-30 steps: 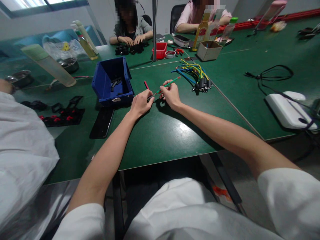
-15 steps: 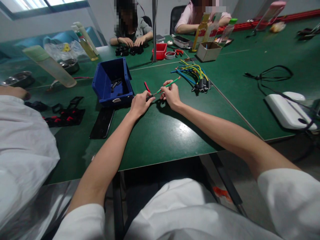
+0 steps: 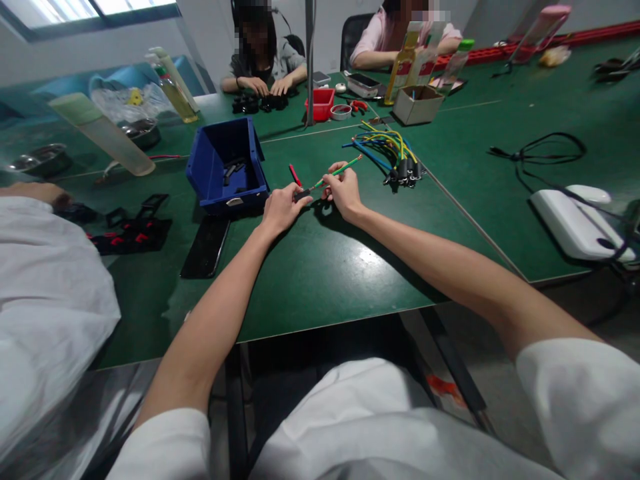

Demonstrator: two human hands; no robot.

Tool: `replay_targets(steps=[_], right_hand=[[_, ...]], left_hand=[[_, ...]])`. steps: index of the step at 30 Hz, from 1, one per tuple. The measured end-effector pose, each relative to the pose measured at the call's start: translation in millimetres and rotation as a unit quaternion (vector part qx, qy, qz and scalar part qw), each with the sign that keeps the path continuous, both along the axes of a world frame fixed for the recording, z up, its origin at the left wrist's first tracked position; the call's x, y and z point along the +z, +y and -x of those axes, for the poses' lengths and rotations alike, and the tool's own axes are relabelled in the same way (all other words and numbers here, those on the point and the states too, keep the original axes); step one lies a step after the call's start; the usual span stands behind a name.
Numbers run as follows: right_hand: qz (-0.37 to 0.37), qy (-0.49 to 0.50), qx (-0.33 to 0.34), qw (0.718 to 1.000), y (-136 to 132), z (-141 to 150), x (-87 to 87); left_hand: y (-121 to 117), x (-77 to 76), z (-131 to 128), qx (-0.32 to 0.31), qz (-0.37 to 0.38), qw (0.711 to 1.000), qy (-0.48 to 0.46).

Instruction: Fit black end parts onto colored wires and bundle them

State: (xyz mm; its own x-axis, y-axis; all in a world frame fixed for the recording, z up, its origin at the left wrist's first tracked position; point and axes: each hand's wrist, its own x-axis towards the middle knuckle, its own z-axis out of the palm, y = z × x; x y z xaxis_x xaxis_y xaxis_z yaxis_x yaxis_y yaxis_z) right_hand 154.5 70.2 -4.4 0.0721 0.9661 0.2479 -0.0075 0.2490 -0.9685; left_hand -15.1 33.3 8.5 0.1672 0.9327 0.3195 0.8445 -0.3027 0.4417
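Note:
My left hand (image 3: 281,210) is closed, pinching a small black block-shaped part (image 3: 302,195) between thumb and fingers. In my right hand (image 3: 343,190) is a short green wire (image 3: 345,167), gripped between thumb and forefinger, with bare copper showing at its far end. The wire's near end points at the black part and is at or very close to it; whether it is inside I cannot tell. Just beyond my left hand lies a thin red stick-like item (image 3: 295,175). A bundle of blue and yellow-green wires with black cylindrical ends (image 3: 403,171) lies beyond my right hand.
Left of my hands stands a blue bin (image 3: 200,175) with small dark parts inside, and a black phone (image 3: 205,247) in front. A metal pole (image 3: 309,73), red box (image 3: 326,103) and cardboard box (image 3: 417,110) stand farther back. Co-workers sit opposite and at left.
My hands stay nearly in place, with the wire and black part still held together. The co-worker's hand at the left has shifted slightly to the right.

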Motion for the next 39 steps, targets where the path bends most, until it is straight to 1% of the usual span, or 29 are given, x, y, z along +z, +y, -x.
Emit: replay_targets(steps=[7, 13, 19, 23, 27, 30, 34, 39], right_hand=[[0.02, 0.013, -0.006, 1.0, 5, -2, -3.2], [0.022, 0.016, 0.016, 1.0, 9, -3, -9.8], [0.027, 0.031, 0.001, 0.999, 5, -1, -7.4], [0.032, 0.037, 0.002, 0.999, 4, 0, -5.1], [0.033, 0.039, 0.024, 0.998, 5, -1, -4.9], [0.033, 0.051, 0.034, 0.998, 5, -1, -4.3], [0.035, 0.059, 0.031, 0.997, 4, -1, -1.9], [0.032, 0.046, 0.04, 0.998, 1, -2, 1.6]], left_hand=[[-2, 0.4, 0, -0.025, -0.002, 1.0, -0.014], [-1, 0.6, 2, -0.05, 0.005, 0.998, -0.03], [0, -0.5, 3, -0.067, 0.004, 0.997, -0.037], [1, -2.0, 3, -0.069, 0.005, 0.997, -0.037], [1, -1.7, 3, -0.063, 0.008, 0.998, -0.029], [1, -1.1, 2, -0.049, 0.014, 0.999, -0.013], [1, -1.6, 2, -0.028, 0.018, 0.999, 0.02], [1, -1.5, 1, -0.028, 0.013, 0.999, 0.038]])
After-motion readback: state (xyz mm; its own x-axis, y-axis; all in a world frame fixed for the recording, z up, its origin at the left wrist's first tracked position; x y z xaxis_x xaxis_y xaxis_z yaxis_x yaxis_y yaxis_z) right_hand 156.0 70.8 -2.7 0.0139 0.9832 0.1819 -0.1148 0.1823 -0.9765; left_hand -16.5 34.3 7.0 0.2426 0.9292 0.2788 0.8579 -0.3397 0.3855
